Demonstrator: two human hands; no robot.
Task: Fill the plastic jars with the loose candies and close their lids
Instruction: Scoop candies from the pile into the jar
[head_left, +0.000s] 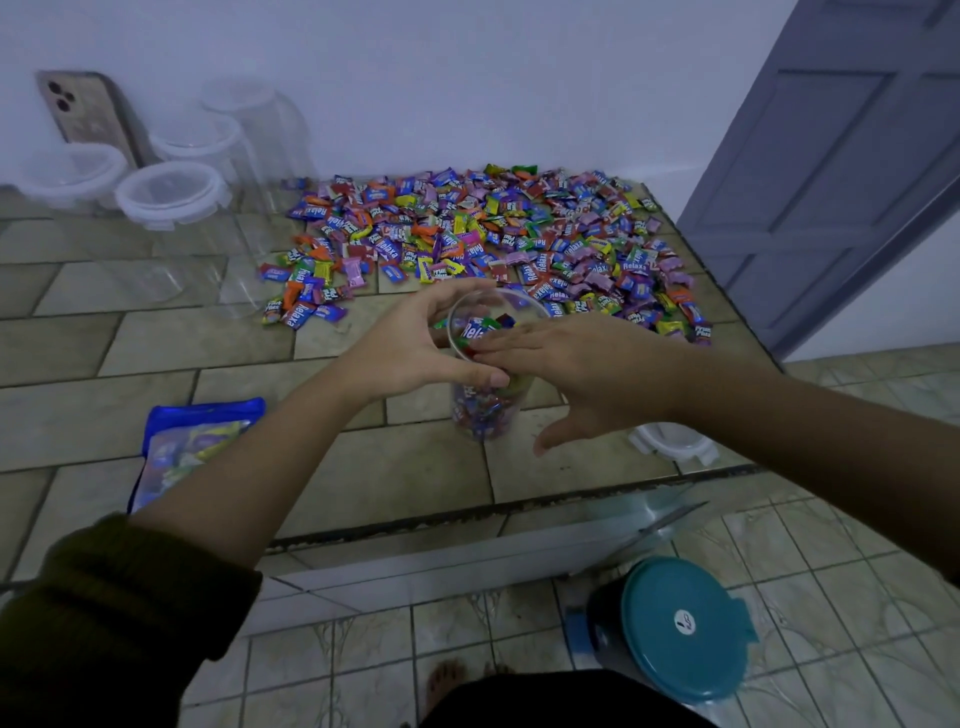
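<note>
- A dark olive sleeve (104, 597) covers the left forearm at the lower left, pushed up short of the wrist; a bare foot (447, 680) shows on the tiled floor below.
- A dark bin with a teal lid (680, 629) stands on the floor just in front of the tiled surface (156, 395).
- The left grip (415, 343) clasps the open clear plastic jar (485, 410) at its top, with the thumb on the near side and the fingers curved over the far rim.
- The right grip (582, 369) is released. Its fingers are straight and laid flat across the jar's mouth on the candies, and the thumb is spread away toward the camera.
- The jar stands upright on the surface, between the candy pile and the front edge. It has no lid on and is filled with wrapped candies close to the rim.
- A white lid (672, 441) lies on the surface just right of the jar, partly hidden by the right wrist.
- A blue candy bag (192, 441) lies near the front edge, to the left of the jar.
- The loose candies (519, 234) spread in a broad pile over the far right part of the surface, up to the wall.
- Four clear lidded jars (171, 192) are grouped at the far left.
- A phone (83, 109) leans against the wall behind them.
- A grey door (857, 156) stands at the right.
</note>
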